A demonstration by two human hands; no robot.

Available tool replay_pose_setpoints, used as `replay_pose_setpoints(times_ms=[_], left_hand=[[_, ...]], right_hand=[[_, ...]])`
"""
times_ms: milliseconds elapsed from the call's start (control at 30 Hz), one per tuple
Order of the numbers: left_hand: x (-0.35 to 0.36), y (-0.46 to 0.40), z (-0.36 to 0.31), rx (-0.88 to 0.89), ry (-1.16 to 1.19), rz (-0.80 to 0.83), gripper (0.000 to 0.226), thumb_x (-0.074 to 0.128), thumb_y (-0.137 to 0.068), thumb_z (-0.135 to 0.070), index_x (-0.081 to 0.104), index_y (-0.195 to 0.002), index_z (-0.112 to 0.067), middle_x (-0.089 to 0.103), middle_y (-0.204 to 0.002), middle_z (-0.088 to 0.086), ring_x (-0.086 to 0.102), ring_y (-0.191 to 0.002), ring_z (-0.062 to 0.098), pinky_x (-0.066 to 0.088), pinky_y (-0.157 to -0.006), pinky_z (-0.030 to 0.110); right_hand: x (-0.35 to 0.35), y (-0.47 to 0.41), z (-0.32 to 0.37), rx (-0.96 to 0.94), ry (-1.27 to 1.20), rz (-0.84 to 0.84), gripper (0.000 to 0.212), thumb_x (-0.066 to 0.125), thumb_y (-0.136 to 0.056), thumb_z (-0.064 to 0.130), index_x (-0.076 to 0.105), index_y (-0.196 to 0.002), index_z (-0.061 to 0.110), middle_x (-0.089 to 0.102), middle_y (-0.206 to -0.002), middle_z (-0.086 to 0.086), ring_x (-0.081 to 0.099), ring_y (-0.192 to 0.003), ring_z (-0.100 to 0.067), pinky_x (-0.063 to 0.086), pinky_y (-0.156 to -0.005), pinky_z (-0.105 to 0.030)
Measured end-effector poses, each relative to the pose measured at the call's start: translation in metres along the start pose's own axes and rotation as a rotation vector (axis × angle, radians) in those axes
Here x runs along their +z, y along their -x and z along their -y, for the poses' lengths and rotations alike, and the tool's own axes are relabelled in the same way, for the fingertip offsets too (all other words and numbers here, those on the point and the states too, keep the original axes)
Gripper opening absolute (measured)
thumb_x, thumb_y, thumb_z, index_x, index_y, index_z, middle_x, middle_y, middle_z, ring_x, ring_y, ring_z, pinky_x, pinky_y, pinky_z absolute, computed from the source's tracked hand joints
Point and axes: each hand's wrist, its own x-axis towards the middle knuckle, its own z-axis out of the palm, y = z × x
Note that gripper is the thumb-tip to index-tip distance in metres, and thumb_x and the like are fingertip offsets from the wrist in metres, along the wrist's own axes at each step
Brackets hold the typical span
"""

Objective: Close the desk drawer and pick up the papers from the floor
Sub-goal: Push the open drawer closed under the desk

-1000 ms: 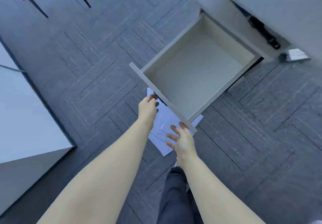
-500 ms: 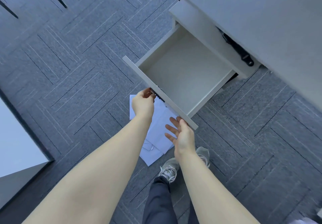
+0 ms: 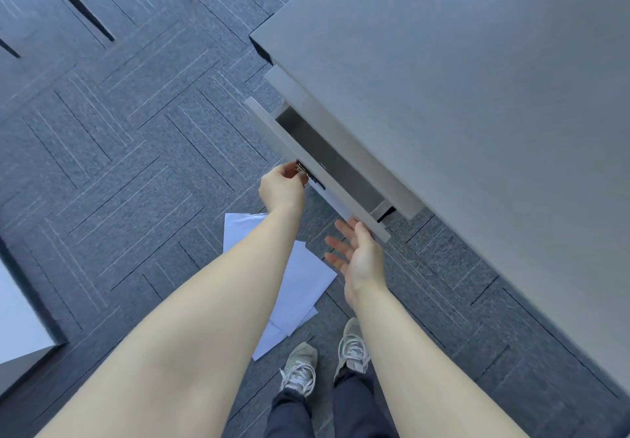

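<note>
Head view: my left hand pinches the drawer handle to push it shut; my right hand, open, steadies its corner. Papers lie on the carpet below.

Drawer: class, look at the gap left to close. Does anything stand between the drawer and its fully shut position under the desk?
Nothing visible does. The drawer is nearly shut, its interior looks bare, and no fingers reach into the gap. The left hand holds the handle; the right hand is open at the front's near end. The papers lie on the floor.
</note>
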Motion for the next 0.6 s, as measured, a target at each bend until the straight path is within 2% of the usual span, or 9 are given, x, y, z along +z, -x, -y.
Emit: replay_pose_setpoints(times_ms=[200, 267, 367, 467, 600], left_hand=[[0.031, -0.002, -0.021, 0.035, 0.004, 0.005, 0.025, 0.068, -0.067, -0.006, 0.071, -0.068, -0.031, 0.072, -0.069, 0.004, 0.067, -0.071, 0.023, 0.058, -0.084, 0.045], [0.041, -0.004, -0.023, 0.053, -0.005, -0.004, 0.024, 0.065, -0.065, -0.008, 0.076, -0.078, -0.025, 0.075, -0.076, 0.010, 0.064, -0.069, 0.021, 0.058, -0.083, 0.045], [0.046, -0.001, -0.024, 0.072, -0.019, -0.028, 0.031, 0.062, -0.063, -0.012, 0.078, -0.088, -0.021, 0.077, -0.083, 0.011, 0.066, -0.073, 0.025, 0.058, -0.081, 0.043], [0.041, 0.005, -0.027, 0.165, -0.174, 0.009, 0.028, 0.065, -0.078, -0.011, 0.075, -0.103, -0.018, 0.078, -0.093, 0.005, 0.070, -0.091, 0.024, 0.054, -0.084, 0.034], [0.034, 0.001, -0.023, 0.370, -0.458, 0.047, 0.022, 0.061, -0.086, -0.016, 0.071, -0.106, -0.016, 0.076, -0.098, 0.010, 0.067, -0.092, 0.031, 0.053, -0.082, 0.040]], right_hand=[[-0.008, -0.021, 0.028, -0.037, -0.013, -0.019, 0.036, 0.034, -0.102, 0.035, 0.053, -0.130, 0.019, 0.064, -0.130, 0.001, 0.067, -0.099, -0.021, 0.053, -0.077, -0.035], [-0.009, -0.026, 0.034, -0.074, -0.004, -0.043, 0.030, 0.037, -0.102, 0.033, 0.057, -0.119, 0.020, 0.066, -0.126, -0.001, 0.069, -0.095, -0.019, 0.053, -0.073, -0.033], [-0.008, -0.030, 0.036, -0.116, 0.008, -0.082, 0.021, 0.040, -0.100, 0.027, 0.061, -0.100, 0.024, 0.070, -0.119, -0.005, 0.070, -0.088, -0.016, 0.052, -0.069, -0.031], [-0.006, -0.031, 0.035, -0.126, 0.000, -0.099, 0.021, 0.040, -0.100, 0.025, 0.061, -0.096, 0.024, 0.072, -0.113, -0.005, 0.070, -0.084, -0.017, 0.052, -0.067, -0.030], [-0.010, -0.031, 0.035, -0.136, 0.070, -0.072, 0.020, 0.040, -0.101, 0.030, 0.059, -0.100, 0.025, 0.073, -0.107, 0.001, 0.069, -0.078, -0.017, 0.052, -0.064, -0.030]])
